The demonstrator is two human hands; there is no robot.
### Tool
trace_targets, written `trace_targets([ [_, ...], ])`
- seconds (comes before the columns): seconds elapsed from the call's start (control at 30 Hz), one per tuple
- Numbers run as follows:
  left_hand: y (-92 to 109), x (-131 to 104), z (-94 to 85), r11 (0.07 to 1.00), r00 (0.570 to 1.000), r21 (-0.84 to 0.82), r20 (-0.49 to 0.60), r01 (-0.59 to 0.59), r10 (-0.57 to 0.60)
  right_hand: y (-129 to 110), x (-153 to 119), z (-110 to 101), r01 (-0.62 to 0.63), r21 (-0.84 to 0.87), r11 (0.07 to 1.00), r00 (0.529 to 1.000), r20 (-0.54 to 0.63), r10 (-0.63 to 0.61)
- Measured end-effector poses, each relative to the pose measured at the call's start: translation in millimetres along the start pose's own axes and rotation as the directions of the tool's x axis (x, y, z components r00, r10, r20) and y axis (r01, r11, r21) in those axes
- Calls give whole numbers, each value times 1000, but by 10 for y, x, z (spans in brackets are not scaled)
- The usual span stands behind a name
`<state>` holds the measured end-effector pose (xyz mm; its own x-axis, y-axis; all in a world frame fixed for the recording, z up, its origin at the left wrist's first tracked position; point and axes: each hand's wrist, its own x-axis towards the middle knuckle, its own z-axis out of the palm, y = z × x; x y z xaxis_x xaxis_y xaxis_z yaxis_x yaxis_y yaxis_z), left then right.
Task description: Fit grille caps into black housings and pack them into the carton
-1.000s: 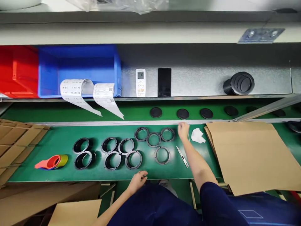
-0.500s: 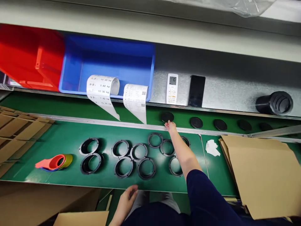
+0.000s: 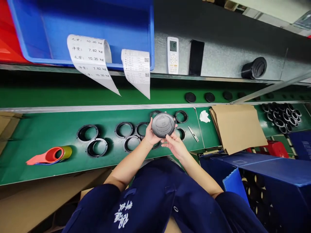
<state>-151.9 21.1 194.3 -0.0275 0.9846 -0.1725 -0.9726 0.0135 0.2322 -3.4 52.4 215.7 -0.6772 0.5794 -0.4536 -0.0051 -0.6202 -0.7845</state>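
Observation:
A round black plastic cover (image 3: pixel 163 125) with curved lines and a small raised mark is held up over the bench. My left hand (image 3: pixel 150 133) grips its left side, fingers partly hidden behind it. On the lower right edge, my right hand (image 3: pixel 173 144) has thumb and fingers closed against the same cover. Black flanged rings (image 3: pixel 124 130) lie on the green bench around and behind my hands, some covered by them. Two more rings (image 3: pixel 97 147) sit farther left, touching each other. Beyond the hands, several black covers (image 3: pixel 190 97) rest in a row on the green belt.
A blue bin (image 3: pixel 92 61) with two label rolls (image 3: pixel 88 58), a remote (image 3: pixel 172 55), a phone (image 3: pixel 196 57) and a black cylinder (image 3: pixel 254 68) occupy the shelf. Right lie a pen-like tool (image 3: pixel 193 134), tissue (image 3: pixel 204 116) and cardboard (image 3: pixel 239 127). A red-and-yellow tape dispenser (image 3: pixel 50 156) lies left.
My right hand has drawn back from the belt with a cover. My left hand has risen from the bench edge and now holds it too. The view has shifted downward and right.

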Motion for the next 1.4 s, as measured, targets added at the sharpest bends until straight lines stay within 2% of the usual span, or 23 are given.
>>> trace_targets([
  [0.1, -81, -102, 220, 1000, 1000, -21, 27, 16, -16, -52, -147, -51, 59, -170, 984, 998, 32, -54],
  [0.17, -116, -170, 289, 1000, 1000, -10, 27, 16, -16, -114, -238, -177, 111, -338, 934, 991, 114, -76],
  [0.27, -158, -250, 324, 999, 999, -3, 10, 37, -37, -228, -363, -433, 222, -575, 787, 973, 187, -137],
  [0.33, -204, -299, 339, 998, 998, -7, -18, 60, -61, -303, -433, -584, 279, -678, 680, 955, 123, -269],
  [0.37, -238, -324, 351, 997, 997, -9, -35, 73, -73, -337, -464, -641, 308, -712, 631, 928, 80, -363],
  [0.43, -326, -373, 386, 995, 994, -12, -59, 97, -97, -394, -523, -710, 385, -758, 526, 833, 39, -552],
  [0.5, -435, -420, 428, 993, 991, -16, -72, 114, -115, -430, -574, -727, 462, -791, 401, 737, 91, -670],
  [0.57, -544, -465, 465, 992, 989, -22, -84, 122, -123, -438, -610, -719, 505, -815, 286, 690, 182, -700],
  [0.63, -634, -510, 487, 991, 986, -35, -102, 128, -131, -424, -624, -711, 531, -820, 214, 681, 263, -684],
  [0.73, -721, -574, 509, 986, 981, -78, -116, 149, -158, -396, -617, -727, 577, -788, 212, 683, 324, -654],
  [0.87, -787, -634, 554, 979, 980, -132, -103, 155, -169, -401, -603, -783, 631, -724, 279, 684, 349, -641],
  [1.07, -874, -662, 574, 978, 978, -159, -135, 138, -160, -410, -564, -849, 641, -683, 350, 713, 361, -601],
  [1.2, -895, -669, 548, 983, 978, -149, -160, 107, -130, -377, -516, -875, 659, -678, 326, 697, 388, -603],
  [1.4, -886, -688, 552, 988, 979, -139, -183, 66, -91, -369, -470, -888, 702, -679, 213, 637, 465, -615],
])
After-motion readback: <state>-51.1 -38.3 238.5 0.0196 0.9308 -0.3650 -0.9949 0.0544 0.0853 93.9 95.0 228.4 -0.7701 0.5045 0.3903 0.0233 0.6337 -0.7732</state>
